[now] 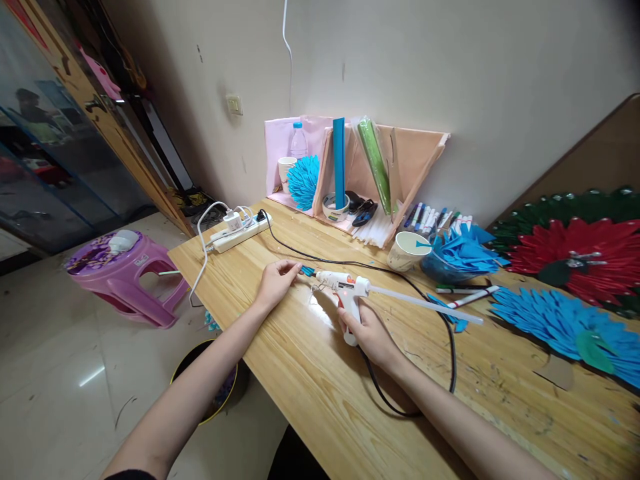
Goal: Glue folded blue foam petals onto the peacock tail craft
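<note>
My right hand point(367, 331) is wrapped round the handle of a white hot glue gun point(345, 285), which lies level above the wooden table point(300, 347). A long clear glue stick point(425, 305) sticks out of its back end. Between the fingertips of my left hand point(277, 281) is a small blue piece point(307, 271), held right at the gun's nozzle; whether the two touch I cannot tell. A black cord point(453, 347) runs from the gun in a loop across the table.
A white power strip point(243, 233) lies at the table's left edge. Further back stand a pink box shelf point(425, 150), a paper cup point(407, 250) and a bowl of blue pieces point(457, 257). Blue point(560, 323) and red point(595, 257) layered fans are at right. A purple stool point(145, 287) stands left.
</note>
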